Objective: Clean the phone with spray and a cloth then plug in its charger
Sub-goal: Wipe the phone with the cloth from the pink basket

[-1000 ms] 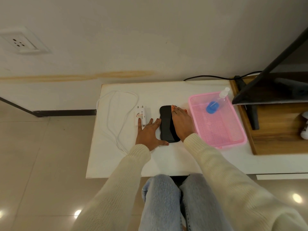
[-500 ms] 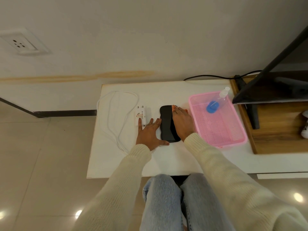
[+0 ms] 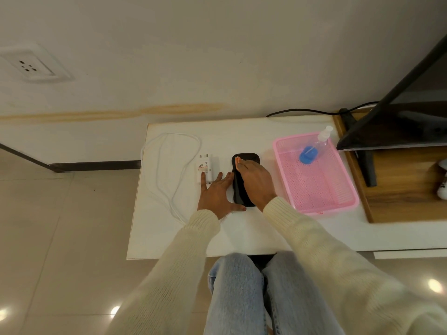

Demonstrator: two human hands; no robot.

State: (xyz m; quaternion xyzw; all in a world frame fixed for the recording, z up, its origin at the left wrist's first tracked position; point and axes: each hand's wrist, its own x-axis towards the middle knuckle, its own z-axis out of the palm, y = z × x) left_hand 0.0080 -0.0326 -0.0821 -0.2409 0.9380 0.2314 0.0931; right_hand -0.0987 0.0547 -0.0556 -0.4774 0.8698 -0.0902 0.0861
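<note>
White table (image 3: 242, 134) bears charger (image 3: 205, 166), cable (image 3: 169, 133), phone (image 3: 249, 157), pink basket (image 3: 326, 209).

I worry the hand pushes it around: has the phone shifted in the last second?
No. The phone keeps the same gap to the pink basket on its right and the charger plug on its left.

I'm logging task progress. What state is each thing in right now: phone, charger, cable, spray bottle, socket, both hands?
phone: flat on the table, under the right hand.
charger: unplugged, lying on the table.
cable: loose loop on the table.
spray bottle: lying tilted in the pink basket.
wall socket: nothing plugged in.
left hand: flat, fingers spread, beside phone.
right hand: flat, fingers straight, on phone.
</note>
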